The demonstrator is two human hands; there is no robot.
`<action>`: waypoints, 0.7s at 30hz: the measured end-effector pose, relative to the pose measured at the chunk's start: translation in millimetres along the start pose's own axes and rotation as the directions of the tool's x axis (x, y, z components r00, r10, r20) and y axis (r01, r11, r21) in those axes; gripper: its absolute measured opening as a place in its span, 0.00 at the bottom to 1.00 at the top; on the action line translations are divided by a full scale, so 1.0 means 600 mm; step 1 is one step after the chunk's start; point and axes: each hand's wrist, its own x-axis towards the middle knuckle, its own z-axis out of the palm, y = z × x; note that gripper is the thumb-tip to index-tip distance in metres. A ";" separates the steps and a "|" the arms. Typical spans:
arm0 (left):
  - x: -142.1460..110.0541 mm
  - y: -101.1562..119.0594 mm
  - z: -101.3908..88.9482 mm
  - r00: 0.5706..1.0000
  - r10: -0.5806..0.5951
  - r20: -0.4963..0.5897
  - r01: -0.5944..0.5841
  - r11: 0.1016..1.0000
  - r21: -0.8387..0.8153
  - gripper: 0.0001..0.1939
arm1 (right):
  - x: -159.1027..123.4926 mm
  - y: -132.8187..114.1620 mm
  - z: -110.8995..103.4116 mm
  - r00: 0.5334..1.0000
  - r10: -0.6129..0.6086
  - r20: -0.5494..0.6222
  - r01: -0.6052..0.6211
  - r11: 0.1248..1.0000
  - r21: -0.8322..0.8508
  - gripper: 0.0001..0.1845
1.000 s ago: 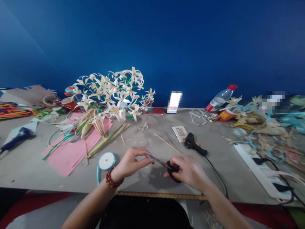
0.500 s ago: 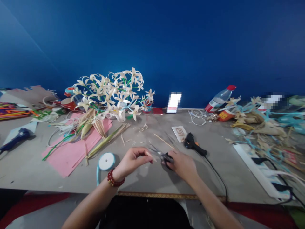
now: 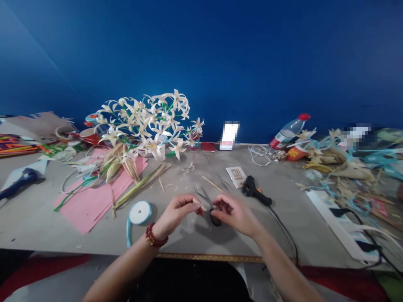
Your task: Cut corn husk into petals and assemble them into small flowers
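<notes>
My left hand (image 3: 180, 212) is pinched around a small pale petal-like piece (image 3: 199, 204), probably dried husk. A pair of scissors with black handles (image 3: 215, 219) lies on the table between my hands, blades pointing away and to the left. Just right of the scissors handles, my right hand (image 3: 237, 214) is curled with thumb and fingers apart, and I see nothing held in it. Beyond my hands are a thin wooden stick (image 3: 212, 183) and several husk scraps (image 3: 189, 168). Left of my left wrist stands a roll of light blue ribbon (image 3: 140, 212).
A black glue gun (image 3: 256, 191) with its cord is on the right, near a white power strip (image 3: 338, 226). Pink paper (image 3: 78, 212) bears husks and wires at left. White handmade flowers (image 3: 151, 121) stand behind, and a bottle (image 3: 289, 131) leans back right. A blue glue gun (image 3: 20, 183) sits far left.
My right hand has let go of the scissors, which now rest on the table, and its fingers have opened toward my left hand. The left hand still pinches the pale piece.
</notes>
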 end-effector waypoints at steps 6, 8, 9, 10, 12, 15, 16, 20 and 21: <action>-0.005 -0.003 0.009 0.999 0.035 0.002 -0.035 0.996 0.084 0.11 | 0.006 -0.040 0.035 0.990 -0.095 -0.101 0.121 0.949 0.290 0.10; -0.011 -0.002 0.006 0.996 0.084 -0.027 -0.078 0.982 0.171 0.10 | 0.011 -0.036 0.041 0.997 -0.012 -0.081 0.045 0.911 0.410 0.10; -0.014 -0.002 0.004 0.987 0.148 -0.063 -0.128 0.961 0.247 0.09 | 0.013 -0.033 0.043 0.998 0.035 -0.058 -0.003 0.878 0.478 0.10; -0.017 -0.001 0.001 0.967 0.236 -0.098 -0.189 0.920 0.343 0.10 | 0.014 -0.031 0.044 0.997 0.074 -0.031 -0.045 0.840 0.541 0.11; -0.022 0.000 -0.003 0.899 0.426 -0.103 -0.305 0.777 0.551 0.16 | 0.015 -0.028 0.044 0.993 0.115 0.025 -0.104 0.762 0.639 0.12; -0.024 0.001 -0.007 0.831 0.557 0.006 -0.397 0.585 0.708 0.16 | 0.015 -0.031 0.045 0.987 0.136 0.090 -0.159 0.677 0.718 0.13; -0.024 0.001 -0.006 0.825 0.565 0.028 -0.409 0.562 0.719 0.13 | 0.014 -0.033 0.045 0.983 0.146 0.107 -0.178 0.659 0.731 0.13; -0.020 0.001 0.000 0.858 0.512 -0.031 -0.367 0.655 0.661 0.06 | 0.012 -0.039 0.046 0.980 0.174 0.096 -0.185 0.617 0.765 0.14; -0.019 0.000 0.003 0.882 0.464 -0.077 -0.324 0.719 0.615 0.05 | 0.011 -0.040 0.047 0.984 0.166 0.073 -0.161 0.620 0.768 0.13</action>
